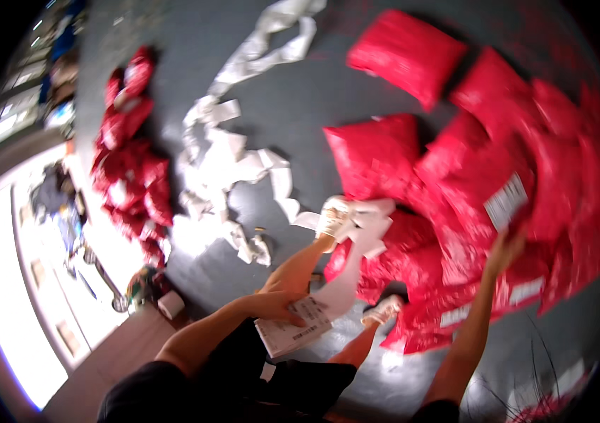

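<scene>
My left hand is closed on a stack of white printed labels in front of my lap. A long pale paper strip runs up from the stack past my shoe. My right hand reaches out to the right over a red plastic mailer bag, its fingers stretched out. Just beyond the fingertips is a white label on that bag. Whether the fingers press on the bag or only hover is blurred.
Red mailer bags are heaped on the right, with one bag at the far edge. Crumpled white paper strip winds across the grey floor. More red bundles lie at left, near a small white roll. My shoes stand beside the heap.
</scene>
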The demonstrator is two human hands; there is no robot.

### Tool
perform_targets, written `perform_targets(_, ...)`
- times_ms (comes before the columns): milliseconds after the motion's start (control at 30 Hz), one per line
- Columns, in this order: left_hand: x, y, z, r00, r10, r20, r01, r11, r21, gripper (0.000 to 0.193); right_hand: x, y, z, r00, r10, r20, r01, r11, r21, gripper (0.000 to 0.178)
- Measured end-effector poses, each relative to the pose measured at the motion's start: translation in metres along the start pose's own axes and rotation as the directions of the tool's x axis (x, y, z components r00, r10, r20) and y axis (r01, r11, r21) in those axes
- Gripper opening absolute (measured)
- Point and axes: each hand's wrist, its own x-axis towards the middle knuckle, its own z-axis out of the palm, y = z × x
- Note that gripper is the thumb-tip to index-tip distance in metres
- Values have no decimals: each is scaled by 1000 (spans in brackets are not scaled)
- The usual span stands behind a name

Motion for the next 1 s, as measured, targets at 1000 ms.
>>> perform_targets(1000,-68,-17,80,968,108,-228,-182,924,-337,55,-143,-232,-88,657,393,643,-644,-150,750,20)
